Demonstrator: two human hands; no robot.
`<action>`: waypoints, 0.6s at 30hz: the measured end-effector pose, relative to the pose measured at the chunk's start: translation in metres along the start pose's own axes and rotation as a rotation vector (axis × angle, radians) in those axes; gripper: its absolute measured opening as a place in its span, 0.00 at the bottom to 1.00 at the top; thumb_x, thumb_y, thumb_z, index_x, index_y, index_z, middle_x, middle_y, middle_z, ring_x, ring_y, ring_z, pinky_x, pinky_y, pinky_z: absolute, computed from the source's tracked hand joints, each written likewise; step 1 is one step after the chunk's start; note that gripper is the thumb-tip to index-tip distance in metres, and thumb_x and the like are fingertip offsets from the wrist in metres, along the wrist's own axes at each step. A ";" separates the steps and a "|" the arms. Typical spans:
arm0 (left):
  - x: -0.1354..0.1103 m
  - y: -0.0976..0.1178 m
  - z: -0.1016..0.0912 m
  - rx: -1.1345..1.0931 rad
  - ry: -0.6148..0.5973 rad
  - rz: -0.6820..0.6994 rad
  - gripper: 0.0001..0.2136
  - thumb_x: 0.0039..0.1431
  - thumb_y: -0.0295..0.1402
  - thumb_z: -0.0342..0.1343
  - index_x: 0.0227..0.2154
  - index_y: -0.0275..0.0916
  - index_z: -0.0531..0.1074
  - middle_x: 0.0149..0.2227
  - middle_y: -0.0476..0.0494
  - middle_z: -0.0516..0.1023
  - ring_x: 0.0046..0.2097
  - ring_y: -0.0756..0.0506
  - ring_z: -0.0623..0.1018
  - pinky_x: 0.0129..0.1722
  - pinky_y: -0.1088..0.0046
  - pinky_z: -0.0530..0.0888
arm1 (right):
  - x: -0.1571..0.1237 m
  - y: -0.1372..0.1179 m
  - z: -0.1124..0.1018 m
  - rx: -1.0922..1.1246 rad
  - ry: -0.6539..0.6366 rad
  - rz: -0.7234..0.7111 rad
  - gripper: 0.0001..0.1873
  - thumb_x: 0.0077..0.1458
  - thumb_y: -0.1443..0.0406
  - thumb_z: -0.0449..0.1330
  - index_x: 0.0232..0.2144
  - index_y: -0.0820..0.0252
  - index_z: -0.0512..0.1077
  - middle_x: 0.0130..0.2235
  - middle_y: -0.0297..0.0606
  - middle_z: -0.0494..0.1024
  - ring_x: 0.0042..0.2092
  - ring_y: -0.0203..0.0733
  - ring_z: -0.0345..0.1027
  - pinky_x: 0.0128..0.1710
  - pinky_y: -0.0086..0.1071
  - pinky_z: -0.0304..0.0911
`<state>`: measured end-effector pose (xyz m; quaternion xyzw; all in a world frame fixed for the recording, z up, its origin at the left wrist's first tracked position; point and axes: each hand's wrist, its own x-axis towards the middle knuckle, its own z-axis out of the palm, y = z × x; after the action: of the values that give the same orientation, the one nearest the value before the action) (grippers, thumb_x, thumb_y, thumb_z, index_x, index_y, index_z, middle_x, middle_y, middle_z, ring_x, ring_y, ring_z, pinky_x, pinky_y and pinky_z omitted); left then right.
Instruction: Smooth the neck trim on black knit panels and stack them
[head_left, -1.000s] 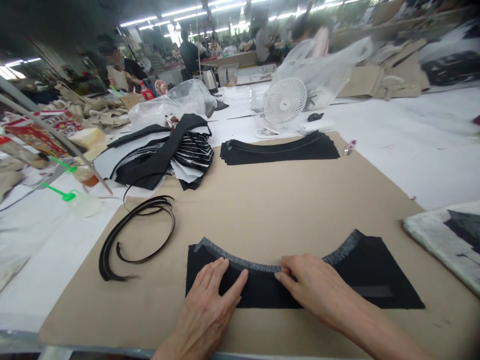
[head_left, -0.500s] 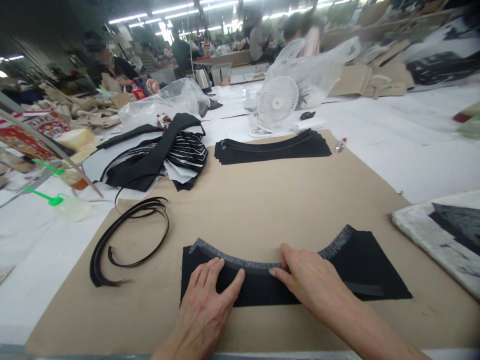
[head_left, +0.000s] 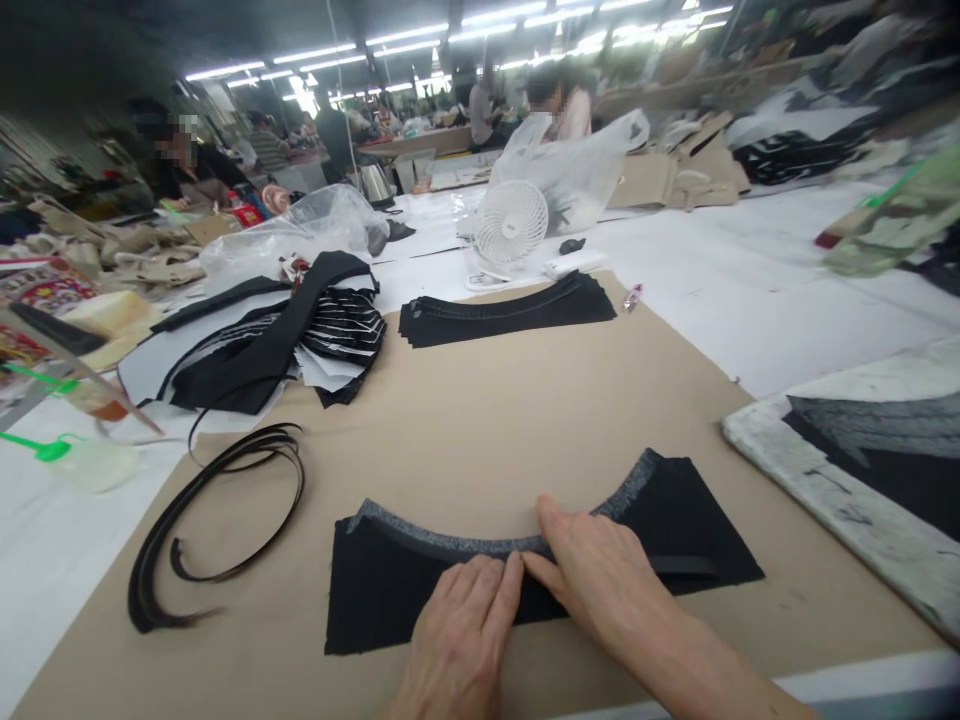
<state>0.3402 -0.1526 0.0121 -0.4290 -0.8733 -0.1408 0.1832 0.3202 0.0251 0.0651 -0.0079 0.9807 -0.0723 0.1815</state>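
Note:
A black curved panel (head_left: pixel 375 600), fabric or thin leather, lies flat before me with a grey speckled band (head_left: pixel 442 540) along its concave upper edge. A narrow black strip (head_left: pixel 682 567) follows that edge at the left, passes under my right hand and shows its loose end at the right. My left hand (head_left: pixel 469 610) presses on the panel near the middle of the curve, fingers stretched and close together. Beside it, my right hand (head_left: pixel 600 570) holds the strip between thumb and fingers at the edge; its fingertips are partly hidden. The two hands almost touch.
Coiled black strips (head_left: pixel 225 500) lie at left. Behind are stacked black panels (head_left: pixel 510 310), a fanned pile of black pieces (head_left: pixel 300 330) and a white fan (head_left: pixel 510 225). A pale slab (head_left: pixel 840 510) bears another panel at right. Bottles with green nozzles (head_left: pixel 82 465) stand at far left.
My left hand has slid right along the curve, up to my right hand, and its fingers have drawn together. The right hand stays at the edge. The whole view has shifted.

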 end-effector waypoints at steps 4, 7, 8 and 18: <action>-0.003 0.002 0.005 0.050 0.011 0.009 0.19 0.65 0.25 0.36 0.50 0.31 0.69 0.44 0.42 0.78 0.47 0.45 0.72 0.47 0.69 0.65 | -0.004 0.039 -0.014 0.183 -0.026 -0.050 0.17 0.58 0.51 0.55 0.27 0.56 0.69 0.27 0.36 0.76 0.31 0.44 0.71 0.27 0.32 0.50; -0.001 0.004 0.005 0.054 -0.003 -0.024 0.20 0.67 0.26 0.34 0.52 0.34 0.69 0.42 0.44 0.78 0.46 0.46 0.72 0.47 0.69 0.64 | -0.005 0.061 -0.021 0.295 -0.127 -0.124 0.16 0.57 0.55 0.56 0.22 0.56 0.68 0.25 0.32 0.75 0.30 0.39 0.67 0.27 0.30 0.48; -0.001 0.005 0.006 0.052 -0.007 -0.034 0.20 0.67 0.27 0.34 0.52 0.35 0.69 0.42 0.44 0.78 0.46 0.47 0.72 0.46 0.69 0.63 | -0.004 0.065 -0.021 0.307 -0.140 -0.139 0.15 0.56 0.57 0.56 0.21 0.56 0.68 0.25 0.32 0.74 0.29 0.38 0.66 0.27 0.30 0.47; -0.009 0.008 0.017 0.002 -0.011 -0.134 0.18 0.68 0.34 0.40 0.56 0.43 0.66 0.43 0.47 0.78 0.47 0.48 0.71 0.48 0.68 0.60 | 0.001 0.061 -0.010 0.157 -0.084 -0.090 0.10 0.52 0.63 0.52 0.22 0.57 0.68 0.26 0.37 0.76 0.32 0.44 0.70 0.26 0.32 0.43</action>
<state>0.3484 -0.1475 -0.0068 -0.3702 -0.9011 -0.1494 0.1691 0.3164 0.0870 0.0647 -0.0408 0.9622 -0.1567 0.2191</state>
